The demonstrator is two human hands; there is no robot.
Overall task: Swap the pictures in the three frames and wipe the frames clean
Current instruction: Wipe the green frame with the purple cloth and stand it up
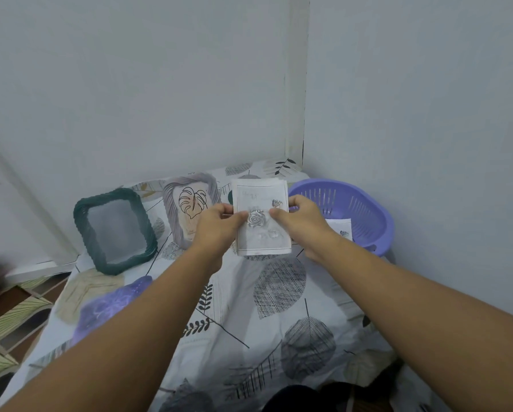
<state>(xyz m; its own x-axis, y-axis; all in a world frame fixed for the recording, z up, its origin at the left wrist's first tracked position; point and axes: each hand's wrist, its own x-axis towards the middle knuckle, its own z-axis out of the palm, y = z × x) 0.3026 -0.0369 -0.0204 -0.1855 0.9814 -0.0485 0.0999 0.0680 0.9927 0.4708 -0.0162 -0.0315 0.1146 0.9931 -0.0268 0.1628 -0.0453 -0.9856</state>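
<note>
Both hands hold a stack of rose prints above the bed, centre of the picture.

I see my left hand point(219, 223) pinching the left edge of the prints point(261, 217), thumb on the printed face and fingers curled behind. My right hand point(301, 220) pinches the right edge the same way. The stack is upright, facing me, its top sheet showing grey roses. At left centre, a dark green frame point(115, 230) lies flat on the leaf-patterned sheet point(267, 307), with no picture visible in it. Just right of it, a grey frame point(191, 203) holds a leaf drawing, partly hidden by my left hand. A purple basket point(347, 209) sits at right centre, with another rose print point(340, 228) at its near side. A purple cloth point(112, 307) lies at lower left.
</note>
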